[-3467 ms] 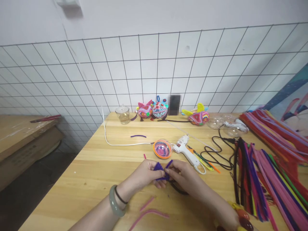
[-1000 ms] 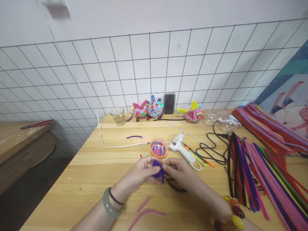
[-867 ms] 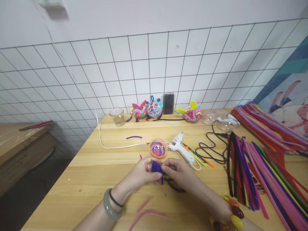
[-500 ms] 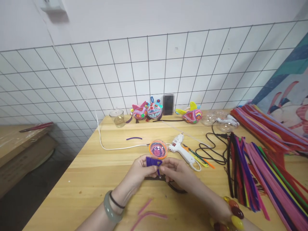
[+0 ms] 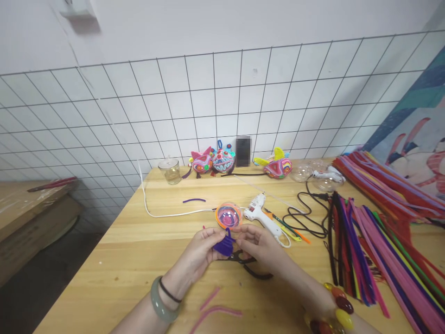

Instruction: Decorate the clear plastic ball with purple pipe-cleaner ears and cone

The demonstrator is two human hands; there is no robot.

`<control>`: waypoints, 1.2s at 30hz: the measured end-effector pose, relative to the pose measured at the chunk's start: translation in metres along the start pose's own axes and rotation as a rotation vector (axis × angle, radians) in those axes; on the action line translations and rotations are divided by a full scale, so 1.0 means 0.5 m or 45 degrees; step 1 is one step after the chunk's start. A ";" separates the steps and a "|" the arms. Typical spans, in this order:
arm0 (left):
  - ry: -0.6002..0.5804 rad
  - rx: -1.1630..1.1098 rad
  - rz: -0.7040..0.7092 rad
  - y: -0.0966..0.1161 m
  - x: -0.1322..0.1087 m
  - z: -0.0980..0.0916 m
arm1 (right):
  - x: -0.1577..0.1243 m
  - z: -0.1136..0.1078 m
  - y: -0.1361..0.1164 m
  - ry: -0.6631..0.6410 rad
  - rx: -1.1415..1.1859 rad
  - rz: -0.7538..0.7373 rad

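My left hand (image 5: pixel 200 250) is closed on a folded bundle of purple pipe cleaner (image 5: pixel 224 247), thumb on top. A small loop of it stands up at the bundle's upper edge. My right hand (image 5: pixel 259 246) has its thumb and fingertips pinched at the bundle's right side, on what looks like its loose end. Just beyond the hands lies a clear plastic dome (image 5: pixel 228 215) rimmed in orange, with pink and purple rings. Under the hands a dark tool (image 5: pixel 237 256), perhaps scissors, is partly hidden. A black curved strip (image 5: pixel 257 274) lies beside it.
A white glue gun (image 5: pixel 264 215) lies right of the dome, near a black cable (image 5: pixel 302 213). Bunches of coloured pipe cleaners (image 5: pixel 361 250) cover the right side. Pink pieces (image 5: pixel 222 310) lie in front. Decorated ornaments (image 5: pixel 222 160) and a glass cup (image 5: pixel 169 171) stand at the back.
The purple bundle has been turned in my left hand; its loop now points up and its body sits lower. My left thumb has shifted up, and my right hand stays close beside it.
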State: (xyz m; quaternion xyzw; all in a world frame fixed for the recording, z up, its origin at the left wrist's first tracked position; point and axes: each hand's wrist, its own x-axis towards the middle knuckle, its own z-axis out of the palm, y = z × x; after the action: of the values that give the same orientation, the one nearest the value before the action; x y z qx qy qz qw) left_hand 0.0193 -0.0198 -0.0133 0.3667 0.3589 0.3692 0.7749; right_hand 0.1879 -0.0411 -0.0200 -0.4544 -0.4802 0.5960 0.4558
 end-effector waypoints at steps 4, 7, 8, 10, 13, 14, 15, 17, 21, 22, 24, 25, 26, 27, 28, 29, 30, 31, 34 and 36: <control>0.003 0.007 0.001 -0.001 0.002 -0.001 | 0.001 -0.004 -0.010 0.029 -0.027 -0.042; 0.068 -0.025 0.032 0.000 0.003 -0.001 | 0.004 -0.008 -0.008 0.015 0.009 -0.011; 0.083 -0.037 0.047 0.001 0.003 0.000 | 0.005 -0.009 -0.006 0.001 0.017 0.008; 0.086 -0.057 0.068 0.002 0.003 0.002 | 0.007 -0.009 -0.002 -0.037 0.018 0.044; 0.087 -0.076 0.068 0.001 0.004 0.005 | 0.005 -0.005 0.002 -0.078 0.034 0.094; 0.094 -0.079 0.063 0.000 0.003 0.005 | 0.004 -0.003 0.002 -0.084 0.051 0.117; 0.104 -0.083 0.058 -0.001 0.003 0.006 | 0.003 -0.001 0.002 -0.089 0.071 0.141; 0.124 -0.085 0.052 -0.002 0.002 0.006 | 0.001 0.004 0.002 -0.094 0.114 0.171; 0.124 -0.078 0.053 -0.003 0.000 0.006 | 0.000 0.010 0.001 -0.113 0.154 0.118; 0.123 -0.075 0.055 -0.002 0.000 0.006 | 0.001 0.011 0.001 -0.111 0.152 0.095; 0.123 -0.073 0.056 -0.003 0.000 0.006 | 0.002 0.012 0.002 -0.105 0.136 0.061; 0.123 -0.074 0.057 -0.003 -0.001 0.006 | 0.002 0.012 0.002 -0.104 0.129 0.052; 0.120 -0.074 0.057 -0.004 -0.001 0.007 | 0.002 0.012 0.003 -0.102 0.125 0.047; 0.118 -0.074 0.062 -0.004 -0.001 0.007 | 0.002 0.012 0.004 -0.100 0.120 0.040; 0.120 -0.074 0.067 -0.004 -0.001 0.007 | 0.002 0.012 0.005 -0.098 0.115 0.032; 0.124 -0.072 0.073 -0.005 -0.001 0.008 | 0.002 0.012 0.006 -0.095 0.110 0.020; 0.130 -0.070 0.077 -0.005 -0.001 0.009 | 0.002 0.013 0.007 -0.092 0.104 0.007; 0.138 -0.066 0.083 -0.005 -0.001 0.009 | 0.002 0.014 0.008 -0.090 0.098 -0.005; 0.159 -0.054 0.096 -0.004 -0.001 0.012 | 0.003 0.016 0.008 -0.070 0.095 -0.014; 0.169 -0.047 0.099 -0.003 -0.002 0.014 | 0.003 0.015 0.009 -0.052 0.107 -0.008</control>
State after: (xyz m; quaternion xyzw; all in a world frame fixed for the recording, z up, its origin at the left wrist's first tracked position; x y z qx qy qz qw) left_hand 0.0251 -0.0235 -0.0110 0.3409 0.3882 0.4289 0.7410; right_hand 0.1796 -0.0413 -0.0235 -0.4210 -0.4655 0.6233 0.4664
